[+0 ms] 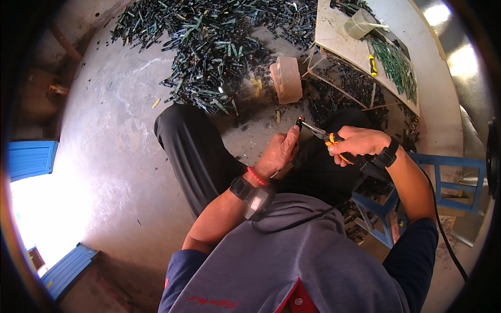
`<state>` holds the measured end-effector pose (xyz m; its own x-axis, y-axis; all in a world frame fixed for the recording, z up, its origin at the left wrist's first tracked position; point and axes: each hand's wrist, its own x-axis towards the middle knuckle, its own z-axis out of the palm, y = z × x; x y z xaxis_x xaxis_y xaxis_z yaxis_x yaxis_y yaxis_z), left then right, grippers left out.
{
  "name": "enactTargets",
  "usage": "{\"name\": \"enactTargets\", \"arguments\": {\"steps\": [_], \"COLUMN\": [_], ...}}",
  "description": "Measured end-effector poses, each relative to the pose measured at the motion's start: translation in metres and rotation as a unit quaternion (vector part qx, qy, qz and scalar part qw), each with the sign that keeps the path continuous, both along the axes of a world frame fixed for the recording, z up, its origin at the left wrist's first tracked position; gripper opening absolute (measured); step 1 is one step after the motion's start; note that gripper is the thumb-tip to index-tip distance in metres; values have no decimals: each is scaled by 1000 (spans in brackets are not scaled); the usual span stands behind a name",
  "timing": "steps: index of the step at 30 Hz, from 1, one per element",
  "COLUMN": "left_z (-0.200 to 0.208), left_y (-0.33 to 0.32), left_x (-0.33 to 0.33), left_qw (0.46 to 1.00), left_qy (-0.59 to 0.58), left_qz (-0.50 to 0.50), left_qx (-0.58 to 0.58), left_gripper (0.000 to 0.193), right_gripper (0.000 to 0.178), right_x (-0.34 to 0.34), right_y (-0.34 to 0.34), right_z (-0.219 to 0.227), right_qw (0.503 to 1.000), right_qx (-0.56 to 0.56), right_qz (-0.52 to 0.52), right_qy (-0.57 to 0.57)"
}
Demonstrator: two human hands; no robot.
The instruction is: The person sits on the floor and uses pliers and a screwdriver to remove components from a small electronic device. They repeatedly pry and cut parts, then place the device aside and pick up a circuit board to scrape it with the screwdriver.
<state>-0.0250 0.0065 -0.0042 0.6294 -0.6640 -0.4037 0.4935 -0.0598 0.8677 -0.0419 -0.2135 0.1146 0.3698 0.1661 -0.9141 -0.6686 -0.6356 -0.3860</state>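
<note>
My right hand (362,142) is closed round pliers (317,131) with yellow-orange and black handles. Their metal jaws point left and meet a small dark piece (299,122), too small to name. That piece is pinched between the thumb and fingers of my left hand (278,151), above my lap. A red bead bracelet (258,176) circles the left wrist. Dark strapped devices sit on both wrists.
A large heap of dark, narrow strips (209,57) covers the floor ahead. Near it stands a reddish brick block (287,81). The low table (334,34) at right bears green strips (394,68), a yellow screwdriver (372,65) and a translucent cup (358,25). Blue frames (454,180) stand at my right.
</note>
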Motion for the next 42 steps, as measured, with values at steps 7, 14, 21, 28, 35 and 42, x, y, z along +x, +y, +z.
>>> {"name": "enactTargets", "arguments": {"steps": [7, 14, 21, 28, 35, 42], "left_z": [5, 10, 7, 2, 3, 1], "left_y": [3, 4, 3, 2, 1, 2], "left_x": [1, 2, 2, 2, 1, 0], "left_qw": [999, 1000, 1000, 1000, 999, 998], "left_qy": [-36, -5, 12, 15, -24, -50], "left_qz": [-3, -12, -8, -9, -14, -14], "left_qx": [6, 16, 12, 9, 44, 18], "left_gripper": [60, 63, 65, 64, 64, 64], "right_gripper": [27, 29, 31, 31, 30, 29], "right_x": [2, 1, 1, 2, 7, 11], "right_y": [-7, -12, -11, -9, -9, -5], "right_z": [-3, -2, -1, -2, -1, 2], "right_qw": [998, 997, 996, 996, 997, 997], "right_qx": [40, 42, 62, 46, 40, 33], "right_qz": [-37, -40, -49, -55, -43, -37], "right_qy": [34, 44, 43, 48, 56, 64]}}
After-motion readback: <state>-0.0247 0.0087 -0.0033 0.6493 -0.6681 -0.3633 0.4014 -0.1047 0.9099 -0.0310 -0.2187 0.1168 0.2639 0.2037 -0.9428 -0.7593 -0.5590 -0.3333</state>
